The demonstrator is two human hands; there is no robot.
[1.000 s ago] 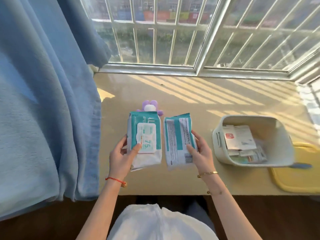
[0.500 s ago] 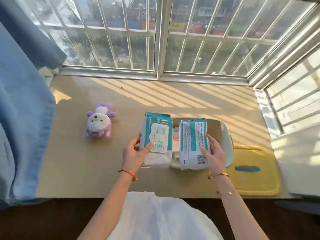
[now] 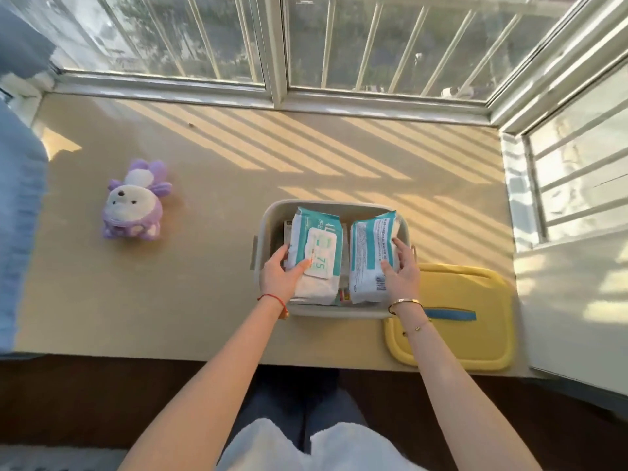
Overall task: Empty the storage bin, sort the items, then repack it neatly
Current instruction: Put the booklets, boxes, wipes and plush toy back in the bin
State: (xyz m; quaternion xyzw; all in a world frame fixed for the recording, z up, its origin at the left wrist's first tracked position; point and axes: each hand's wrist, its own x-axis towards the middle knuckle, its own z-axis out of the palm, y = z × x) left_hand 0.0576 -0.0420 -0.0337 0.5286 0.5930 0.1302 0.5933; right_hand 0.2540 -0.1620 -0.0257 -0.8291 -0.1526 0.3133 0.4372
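Teal wipe packs (image 3: 317,253) fill bin (image 3: 326,206) edge to edge.

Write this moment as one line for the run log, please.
phase: repacking | left hand: holds teal-and-white wipes pack | right hand: holds second teal-and-white pack | both over grey plastic bin
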